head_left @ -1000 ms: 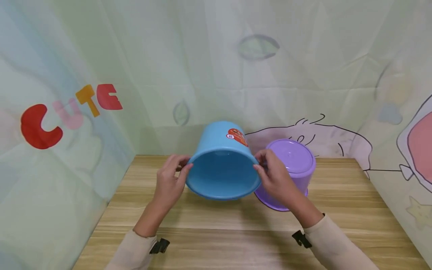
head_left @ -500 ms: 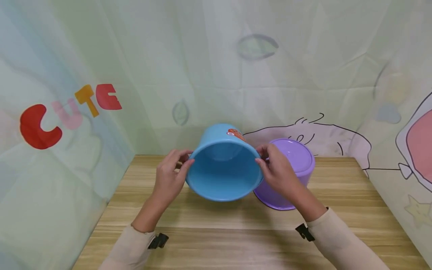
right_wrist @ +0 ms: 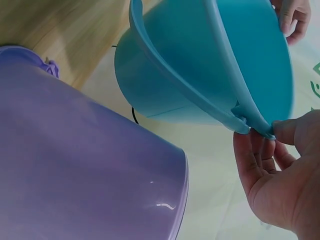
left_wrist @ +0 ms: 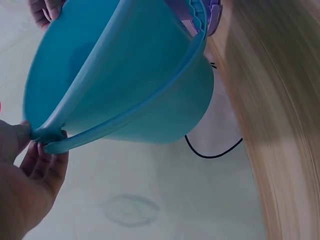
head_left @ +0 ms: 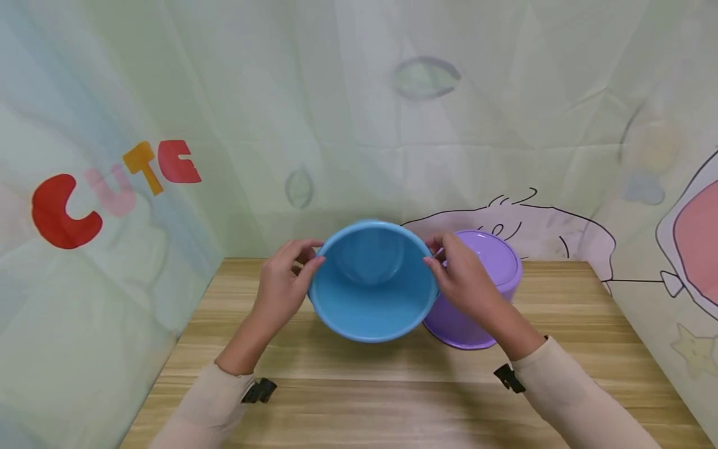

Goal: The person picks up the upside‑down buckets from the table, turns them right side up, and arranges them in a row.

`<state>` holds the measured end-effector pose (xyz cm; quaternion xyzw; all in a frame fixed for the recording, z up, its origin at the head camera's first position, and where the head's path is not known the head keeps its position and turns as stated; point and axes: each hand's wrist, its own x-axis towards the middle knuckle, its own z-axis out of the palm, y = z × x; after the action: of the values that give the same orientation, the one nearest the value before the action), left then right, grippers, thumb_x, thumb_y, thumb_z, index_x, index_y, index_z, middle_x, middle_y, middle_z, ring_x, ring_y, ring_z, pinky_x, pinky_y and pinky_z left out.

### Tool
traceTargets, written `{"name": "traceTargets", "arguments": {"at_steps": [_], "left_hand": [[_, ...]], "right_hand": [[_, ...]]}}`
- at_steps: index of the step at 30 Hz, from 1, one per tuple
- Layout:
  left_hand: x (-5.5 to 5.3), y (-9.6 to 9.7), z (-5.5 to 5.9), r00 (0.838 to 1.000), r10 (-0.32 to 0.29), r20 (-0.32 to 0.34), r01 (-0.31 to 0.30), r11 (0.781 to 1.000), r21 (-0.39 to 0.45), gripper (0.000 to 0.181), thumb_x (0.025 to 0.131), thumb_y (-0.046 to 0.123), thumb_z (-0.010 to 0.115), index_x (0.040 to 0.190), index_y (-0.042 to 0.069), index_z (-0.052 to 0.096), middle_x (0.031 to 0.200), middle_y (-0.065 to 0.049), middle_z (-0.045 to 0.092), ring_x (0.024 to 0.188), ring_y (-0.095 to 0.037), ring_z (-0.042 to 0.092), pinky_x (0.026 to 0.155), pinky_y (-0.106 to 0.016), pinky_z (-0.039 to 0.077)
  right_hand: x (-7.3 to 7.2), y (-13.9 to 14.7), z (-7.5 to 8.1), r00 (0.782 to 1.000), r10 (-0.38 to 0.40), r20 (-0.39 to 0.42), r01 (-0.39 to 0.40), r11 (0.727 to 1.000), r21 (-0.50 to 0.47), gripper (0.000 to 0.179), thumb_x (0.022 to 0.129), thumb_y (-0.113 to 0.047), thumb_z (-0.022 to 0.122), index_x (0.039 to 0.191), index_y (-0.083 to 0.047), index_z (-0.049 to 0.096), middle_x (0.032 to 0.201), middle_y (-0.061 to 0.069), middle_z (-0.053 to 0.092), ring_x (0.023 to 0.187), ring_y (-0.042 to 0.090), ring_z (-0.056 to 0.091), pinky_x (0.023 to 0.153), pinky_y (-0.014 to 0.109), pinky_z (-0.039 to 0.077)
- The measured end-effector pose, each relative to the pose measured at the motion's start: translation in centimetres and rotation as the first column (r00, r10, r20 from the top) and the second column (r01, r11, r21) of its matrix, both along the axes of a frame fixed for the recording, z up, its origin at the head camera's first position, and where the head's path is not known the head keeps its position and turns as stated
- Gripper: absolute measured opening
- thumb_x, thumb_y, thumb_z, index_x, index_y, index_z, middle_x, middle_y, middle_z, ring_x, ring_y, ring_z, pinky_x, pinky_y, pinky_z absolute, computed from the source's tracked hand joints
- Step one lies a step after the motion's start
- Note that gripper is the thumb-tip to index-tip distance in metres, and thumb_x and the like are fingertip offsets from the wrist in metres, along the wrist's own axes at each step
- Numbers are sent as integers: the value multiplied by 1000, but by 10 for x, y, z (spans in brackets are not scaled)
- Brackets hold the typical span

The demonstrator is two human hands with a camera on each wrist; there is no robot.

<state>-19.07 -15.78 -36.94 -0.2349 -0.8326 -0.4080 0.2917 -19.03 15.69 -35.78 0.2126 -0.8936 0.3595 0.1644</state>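
Your left hand (head_left: 285, 277) and right hand (head_left: 461, 274) pinch the blue bucket (head_left: 373, 312) at opposite rim sides, mouth toward you, near the counter's (head_left: 364, 405) back edge. Step in hand: apparently angling it; next move likely calls for matched grips. The upturned purple bucket (head_left: 496, 255) crowds your right; more room lies toward the front and left edges.
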Motion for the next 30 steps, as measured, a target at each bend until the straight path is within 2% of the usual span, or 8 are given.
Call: {"name": "traceTargets", "arguments": {"at_steps": [6,10,15,25,30], "left_hand": [[-4,-1,7,995,7,99,-4,999,-33,28,93,6,75,121,3,71,90,-10,67,80,-19,67,62,-20,56],[-10,-2,12,990,-1,143,9,999,-52,28,95,7,73,122,3,70,89,-10,68,77,-19,66,63,-23,57],[-15,-2,16,981,17,195,-2,997,-73,27,97,9,71,124,4,70,90,-10,70,77,-20,67,66,-30,59],[-28,-2,22,957,22,289,-2,998,-67,26,100,11,69,125,7,70,94,-13,71,81,-25,68,68,-34,59],[-36,-3,23,939,22,344,0,998,-65,26,100,12,69,125,7,71,95,-15,71,80,-27,69,67,-34,60]], "right_hand": [[-5,1,2,1000,-2,19,2,1000,24,22,100,-5,65,121,0,58,111,15,66,97,26,69,79,41,60],[-10,1,5,999,-3,45,2,999,39,22,102,-6,63,122,1,59,111,16,67,95,27,70,77,41,61],[-18,-1,7,997,-9,79,3,998,68,23,103,-7,61,125,1,59,113,15,65,97,28,71,80,41,62],[-30,-5,13,991,-40,128,26,994,110,26,102,-8,62,126,1,60,112,16,65,101,30,70,84,43,60],[-38,-6,17,990,-40,137,22,991,130,24,101,-8,63,124,1,63,110,16,68,103,31,69,85,44,60]]}}
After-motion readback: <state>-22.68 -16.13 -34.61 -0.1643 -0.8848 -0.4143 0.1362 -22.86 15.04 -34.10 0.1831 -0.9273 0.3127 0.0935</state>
